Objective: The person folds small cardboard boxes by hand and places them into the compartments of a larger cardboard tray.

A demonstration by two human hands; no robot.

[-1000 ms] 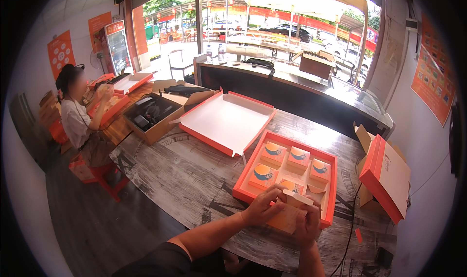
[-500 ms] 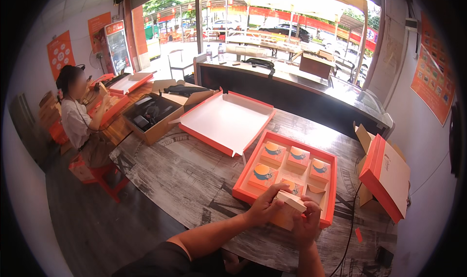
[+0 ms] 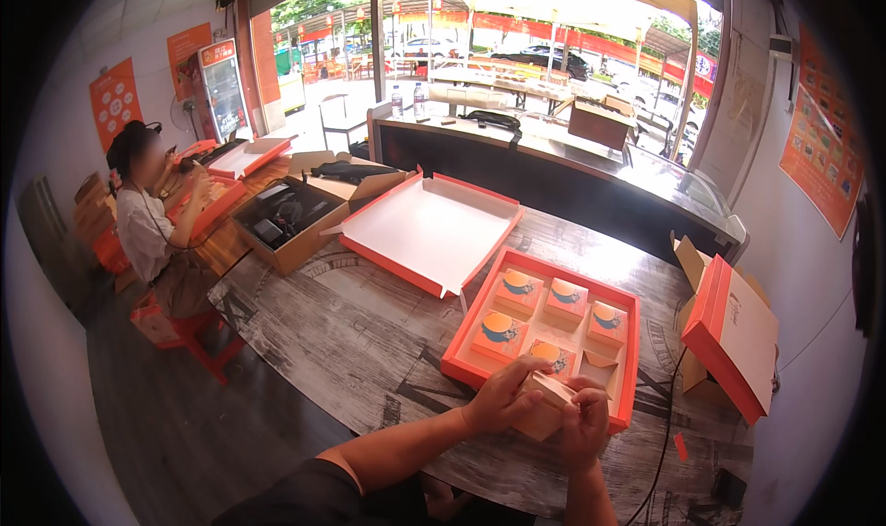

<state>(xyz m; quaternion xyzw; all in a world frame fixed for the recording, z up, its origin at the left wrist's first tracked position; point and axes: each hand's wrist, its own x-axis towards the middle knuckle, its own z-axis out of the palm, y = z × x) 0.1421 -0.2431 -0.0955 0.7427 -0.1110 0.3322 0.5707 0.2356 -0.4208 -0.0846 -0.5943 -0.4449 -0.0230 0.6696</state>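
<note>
Both hands are together over the near part of an orange gift box (image 3: 632, 346) that stands on the table. Between them is a small cardboard box (image 3: 539, 422), its upper end pinched by the fingers. My left hand (image 3: 503, 399) closes on its left side, thumb and fingers near the top edge. On the right side, my right hand (image 3: 584, 423) grips the edge with bent fingers. Several small boxes with a sun picture (image 3: 501, 330) sit in the gift box's compartments. One compartment beside my right hand shows a folded cardboard insert (image 3: 600, 369). The hands cover the near compartments.
An upturned orange lid (image 3: 429, 231) lies beyond the gift box. Left of it stands a carton (image 3: 286, 226) with black items. At right another orange box (image 3: 734, 332) leans on a carton; a black cable (image 3: 666, 434) runs nearby. A person (image 3: 148, 203) works at the far left.
The small box has tilted: its narrow pale side faced up before, and now its top edge and front show. My fingers have shifted along its upper edge.
</note>
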